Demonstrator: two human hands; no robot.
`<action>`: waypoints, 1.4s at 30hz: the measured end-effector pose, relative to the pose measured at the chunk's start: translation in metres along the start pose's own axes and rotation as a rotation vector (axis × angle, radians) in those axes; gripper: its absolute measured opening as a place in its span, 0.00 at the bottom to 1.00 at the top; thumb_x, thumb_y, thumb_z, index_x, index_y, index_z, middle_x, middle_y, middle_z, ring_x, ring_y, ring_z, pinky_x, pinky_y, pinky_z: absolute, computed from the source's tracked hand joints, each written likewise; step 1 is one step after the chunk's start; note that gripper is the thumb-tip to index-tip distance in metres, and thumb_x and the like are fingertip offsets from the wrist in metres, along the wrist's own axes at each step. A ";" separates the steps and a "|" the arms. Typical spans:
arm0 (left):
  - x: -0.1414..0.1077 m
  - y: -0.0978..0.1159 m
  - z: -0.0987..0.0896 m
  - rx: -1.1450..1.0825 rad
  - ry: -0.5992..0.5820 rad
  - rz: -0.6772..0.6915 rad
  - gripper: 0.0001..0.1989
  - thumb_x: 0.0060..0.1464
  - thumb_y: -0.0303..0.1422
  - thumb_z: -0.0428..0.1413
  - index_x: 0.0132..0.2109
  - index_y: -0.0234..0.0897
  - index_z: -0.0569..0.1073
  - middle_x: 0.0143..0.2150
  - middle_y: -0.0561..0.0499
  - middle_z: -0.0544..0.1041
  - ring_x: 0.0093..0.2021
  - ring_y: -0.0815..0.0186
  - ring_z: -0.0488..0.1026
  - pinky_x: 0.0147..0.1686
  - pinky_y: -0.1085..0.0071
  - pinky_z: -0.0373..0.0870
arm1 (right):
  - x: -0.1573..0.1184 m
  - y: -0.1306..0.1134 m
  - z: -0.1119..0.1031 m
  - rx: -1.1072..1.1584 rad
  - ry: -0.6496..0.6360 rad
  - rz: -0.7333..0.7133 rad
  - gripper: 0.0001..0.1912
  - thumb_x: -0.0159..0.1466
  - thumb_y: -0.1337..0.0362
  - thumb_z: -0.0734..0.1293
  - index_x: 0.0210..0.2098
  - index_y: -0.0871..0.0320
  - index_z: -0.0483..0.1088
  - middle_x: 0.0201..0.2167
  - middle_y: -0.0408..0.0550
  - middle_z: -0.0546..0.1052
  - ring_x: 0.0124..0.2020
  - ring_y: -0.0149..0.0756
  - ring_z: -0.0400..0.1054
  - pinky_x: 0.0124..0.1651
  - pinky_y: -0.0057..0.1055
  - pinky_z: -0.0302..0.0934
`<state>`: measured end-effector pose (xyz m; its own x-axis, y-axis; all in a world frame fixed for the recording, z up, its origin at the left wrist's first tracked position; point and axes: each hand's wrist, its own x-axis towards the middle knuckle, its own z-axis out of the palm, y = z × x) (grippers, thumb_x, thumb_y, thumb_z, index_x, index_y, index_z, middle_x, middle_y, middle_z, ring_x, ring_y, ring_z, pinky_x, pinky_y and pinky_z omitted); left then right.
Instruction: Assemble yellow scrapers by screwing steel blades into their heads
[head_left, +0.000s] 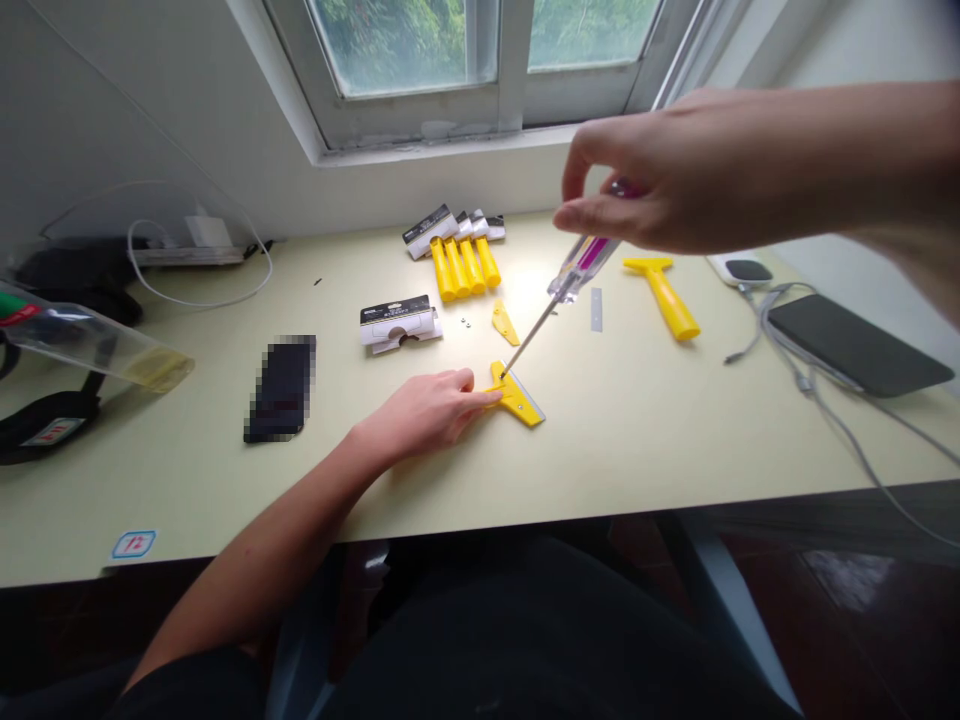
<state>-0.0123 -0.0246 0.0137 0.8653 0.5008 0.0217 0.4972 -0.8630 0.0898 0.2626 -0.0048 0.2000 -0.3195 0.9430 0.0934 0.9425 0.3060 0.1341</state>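
Gap between dark pixelated object (283,390) and black-and-white packaging (397,322). Lane between yellow T-shaped tool (667,295) and table's (600,440) front edge. Left forearm (300,525) crosses that edge; grey cables (805,384) obstruct right side.

Pale yellow table (300,500) with yellow handles (466,268), flat blade (596,310) and dark phone (861,345) on it.
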 end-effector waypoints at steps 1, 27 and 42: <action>0.000 0.000 0.000 -0.001 -0.001 -0.001 0.18 0.68 0.36 0.45 0.60 0.55 0.69 0.37 0.51 0.70 0.30 0.69 0.63 0.26 0.72 0.50 | 0.000 0.002 0.001 0.075 -0.023 -0.050 0.21 0.62 0.42 0.63 0.50 0.42 0.67 0.31 0.41 0.75 0.19 0.30 0.64 0.12 0.28 0.49; -0.001 0.000 -0.001 -0.014 -0.009 0.002 0.18 0.68 0.36 0.45 0.60 0.55 0.69 0.37 0.51 0.70 0.30 0.69 0.64 0.25 0.73 0.50 | -0.006 0.006 0.000 0.200 0.200 -0.042 0.10 0.61 0.66 0.71 0.41 0.49 0.69 0.27 0.43 0.73 0.26 0.31 0.65 0.22 0.29 0.53; -0.001 0.000 0.000 -0.016 0.007 -0.007 0.18 0.68 0.37 0.44 0.59 0.53 0.71 0.36 0.50 0.70 0.30 0.70 0.65 0.25 0.73 0.52 | -0.032 0.001 0.035 0.929 0.264 -0.206 0.21 0.60 0.45 0.69 0.38 0.55 0.66 0.29 0.46 0.76 0.25 0.32 0.71 0.24 0.32 0.68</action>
<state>-0.0138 -0.0251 0.0134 0.8615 0.5069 0.0282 0.5016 -0.8585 0.1062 0.2770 -0.0304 0.1623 -0.3907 0.8348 0.3878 0.5317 0.5486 -0.6452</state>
